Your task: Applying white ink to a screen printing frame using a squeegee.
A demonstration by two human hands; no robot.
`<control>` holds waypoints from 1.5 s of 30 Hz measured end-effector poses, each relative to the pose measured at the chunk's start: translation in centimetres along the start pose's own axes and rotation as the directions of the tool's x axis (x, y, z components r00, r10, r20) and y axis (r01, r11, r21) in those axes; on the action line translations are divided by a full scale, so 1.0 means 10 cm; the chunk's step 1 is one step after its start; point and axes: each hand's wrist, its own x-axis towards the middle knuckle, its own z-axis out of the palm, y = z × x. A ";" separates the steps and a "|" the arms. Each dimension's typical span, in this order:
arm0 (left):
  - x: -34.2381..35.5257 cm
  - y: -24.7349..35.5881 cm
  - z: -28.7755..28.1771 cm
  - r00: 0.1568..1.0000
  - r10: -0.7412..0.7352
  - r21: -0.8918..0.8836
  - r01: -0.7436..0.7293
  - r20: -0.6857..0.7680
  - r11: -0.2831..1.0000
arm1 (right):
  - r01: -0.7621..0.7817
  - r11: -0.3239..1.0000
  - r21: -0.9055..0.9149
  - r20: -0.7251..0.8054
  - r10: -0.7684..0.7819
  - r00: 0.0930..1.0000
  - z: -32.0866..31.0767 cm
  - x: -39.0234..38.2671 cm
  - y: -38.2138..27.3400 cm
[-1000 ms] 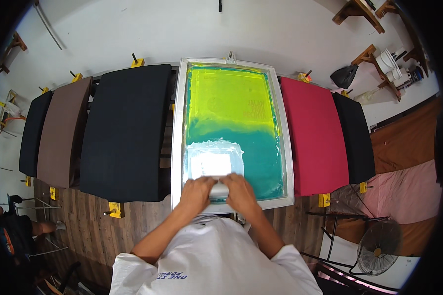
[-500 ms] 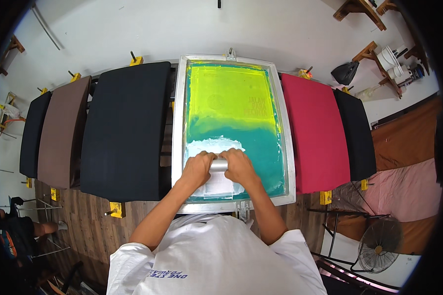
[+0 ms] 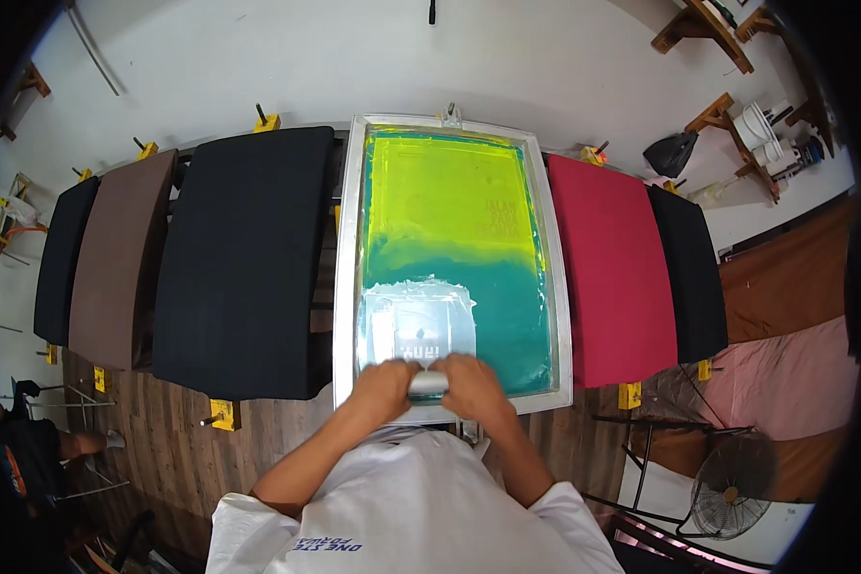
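Note:
A screen-printing frame (image 3: 562, 287) with silver metal edges lies in front of me. Its mesh is yellow-green at the far end and teal nearer me, with a pale white ink patch (image 3: 440, 311) at the near left. My left hand (image 3: 385, 390) and my right hand (image 3: 471, 387) are both closed on a silver squeegee (image 3: 429, 384) near the frame's close edge. The squeegee's middle shows between the hands; its blade is hidden. A metal hinge clamp (image 3: 451, 116) grips the frame's far edge.
Black, brown and red fabric-covered boards flank the frame: a large black board (image 3: 244, 263) and brown board (image 3: 120, 263) at left, a red board (image 3: 610, 273) at right. Yellow brackets (image 3: 222, 414) jut from their ends. A floor fan (image 3: 733, 486) stands at lower right.
Both hands have pulled the squeegee toward me, down to the frame's near edge. More of the white patch, with a light design in it, now shows behind the squeegee.

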 end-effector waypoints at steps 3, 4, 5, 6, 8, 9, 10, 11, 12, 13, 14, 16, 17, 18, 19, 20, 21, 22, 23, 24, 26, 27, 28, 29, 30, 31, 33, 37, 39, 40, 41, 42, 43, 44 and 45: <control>0.32 -0.10 -0.15 0.966 0.098 0.086 -0.080 -0.238 0.993 | 0.034 0.994 -0.099 -0.157 -0.049 0.986 -0.11 0.39 0.08; 0.40 -0.18 -0.11 0.954 0.114 0.083 -0.094 -0.278 0.992 | 0.022 0.991 -0.134 -0.150 -0.042 0.988 -0.17 0.47 0.05; 0.44 -0.24 -0.08 0.940 0.128 0.076 -0.109 -0.317 0.991 | 0.022 0.991 -0.135 -0.150 -0.043 0.988 -0.12 0.46 0.07; 0.42 -0.23 -0.05 0.935 0.131 0.075 -0.113 -0.328 0.991 | 0.060 0.992 -0.115 -0.198 -0.082 0.977 -0.05 0.45 0.14; 0.27 -0.24 0.15 0.940 0.145 0.076 -0.128 -0.309 0.989 | 0.088 0.994 -0.060 -0.229 -0.099 0.968 0.11 0.31 0.15; 0.13 -0.19 0.24 0.939 0.143 0.098 -0.117 -0.313 0.988 | 0.095 0.995 -0.041 -0.266 -0.102 0.958 0.23 0.15 0.12; 0.00 -0.15 0.35 0.940 0.138 0.100 -0.112 -0.312 0.989 | 0.103 0.994 -0.024 -0.305 -0.105 0.947 0.32 0.00 0.10; -0.16 -0.07 0.40 0.950 0.130 0.093 -0.108 -0.285 0.990 | 0.124 0.992 -0.005 -0.289 -0.120 0.950 0.38 -0.13 0.09; -0.28 -0.05 0.47 0.951 0.137 0.100 -0.113 -0.279 0.989 | 0.140 0.990 0.013 -0.274 -0.131 0.953 0.41 -0.26 0.08; -0.34 -0.04 0.51 0.951 0.143 0.107 -0.117 -0.273 0.987 | 0.123 0.992 0.022 -0.253 -0.113 0.961 0.44 -0.34 0.06; -0.36 0.01 0.44 0.949 0.144 0.107 -0.119 -0.279 0.987 | 0.125 0.992 0.017 -0.254 -0.116 0.960 0.40 -0.35 0.04; -0.33 0.10 0.23 0.997 0.044 0.034 -0.042 -0.069 0.999 | 0.063 0.996 0.069 -0.113 -0.055 0.992 0.29 -0.33 0.01; -0.24 0.03 0.21 0.993 0.071 0.068 -0.064 -0.097 0.996 | 0.066 0.996 0.053 -0.120 -0.059 0.991 0.21 -0.27 -0.01; -0.15 -0.01 0.13 0.986 0.109 0.060 -0.102 -0.124 0.993 | 0.055 0.998 0.032 -0.113 -0.051 0.992 0.16 -0.16 0.02; 0.00 -0.06 0.09 0.982 0.101 0.095 -0.087 -0.157 0.992 | 0.043 0.999 0.012 -0.106 -0.042 0.994 0.08 -0.03 0.04; 0.12 -0.08 0.00 0.976 0.102 0.109 -0.082 -0.193 0.991 | 0.041 0.999 -0.025 -0.114 -0.043 0.993 -0.05 0.10 0.01; 0.29 -0.13 -0.07 0.977 0.082 0.113 -0.060 -0.197 0.992 | 0.068 0.992 -0.107 -0.152 -0.084 0.985 -0.09 0.28 0.08; 0.42 -0.20 -0.11 0.960 0.102 0.152 -0.064 -0.259 0.986 | 0.038 0.989 -0.142 -0.128 -0.056 0.990 -0.15 0.50 0.12; 0.55 -0.26 -0.17 0.956 0.096 0.152 -0.055 -0.279 0.987 | 0.045 0.991 -0.127 -0.144 -0.063 0.988 -0.20 0.65 0.14; 0.64 -0.27 -0.24 0.962 0.083 0.142 -0.047 -0.259 0.989 | 0.031 0.996 -0.089 -0.125 -0.042 0.991 -0.25 0.76 0.16; 0.68 -0.27 -0.25 0.973 0.066 0.121 -0.039 -0.223 0.992 | -0.004 0.999 -0.034 -0.070 0.002 0.998 -0.33 0.81 0.13; 0.66 -0.27 -0.22 0.973 0.070 0.125 -0.043 -0.219 0.991 | -0.008 0.999 -0.031 -0.074 0.005 0.997 -0.29 0.77 0.15; 0.62 -0.27 -0.15 0.959 0.104 0.161 -0.063 -0.264 0.985 | 0.026 0.999 -0.045 -0.143 -0.032 0.989 -0.20 0.72 0.18; 0.57 -0.30 -0.08 0.941 0.134 0.199 -0.073 -0.312 0.977 | 0.067 0.996 -0.063 -0.209 -0.078 0.975 -0.10 0.68 0.20; 0.51 -0.31 0.04 0.921 0.147 0.176 -0.088 -0.360 0.980 | 0.072 0.993 -0.090 -0.233 -0.091 0.968 -0.01 0.59 0.19; 0.44 -0.33 0.16 0.907 0.168 0.164 -0.112 -0.387 0.980 | 0.043 0.996 -0.081 -0.241 -0.061 0.969 0.07 0.48 0.16; 0.20 -0.22 0.27 0.926 0.147 0.130 -0.108 -0.346 0.986 | 0.067 0.997 -0.039 -0.274 -0.075 0.959 0.22 0.20 0.14; -0.17 -0.07 0.41 0.950 0.140 0.117 -0.112 -0.277 0.987 | 0.083 0.996 0.026 -0.254 -0.074 0.964 0.38 -0.23 0.09; -0.25 -0.01 0.32 0.978 0.153 0.089 -0.142 -0.144 0.986 | 0.007 1.000 0.008 -0.132 -0.006 0.991 0.35 -0.32 0.03; -0.19 0.02 0.23 0.984 0.146 0.097 -0.136 -0.103 0.986 | 0.046 0.999 0.026 -0.133 -0.042 0.990 0.31 -0.27 0.09; -0.12 0.03 0.14 0.988 0.136 0.155 -0.123 -0.076 0.980 | 0.061 0.998 0.018 -0.124 -0.058 0.991 0.22 -0.20 0.08; -0.04 0.05 0.03 0.991 0.126 0.212 -0.112 -0.051 0.971 | 0.076 0.997 0.009 -0.117 -0.074 0.990 0.10 -0.10 0.07; 0.06 -0.04 -0.03 0.981 0.157 0.227 -0.128 -0.115 0.965 | 0.073 0.997 -0.019 -0.117 -0.075 0.990 -0.01 0.03 0.01; 0.19 -0.16 -0.08 0.975 0.156 0.269 -0.110 -0.156 0.957 | 0.083 0.995 -0.064 -0.119 -0.090 0.989 -0.03 0.23 0.05; 0.30 -0.24 -0.19 0.979 0.135 0.258 -0.091 -0.156 0.962 | 0.093 0.992 -0.087 -0.147 -0.105 0.984 -0.09 0.38 0.02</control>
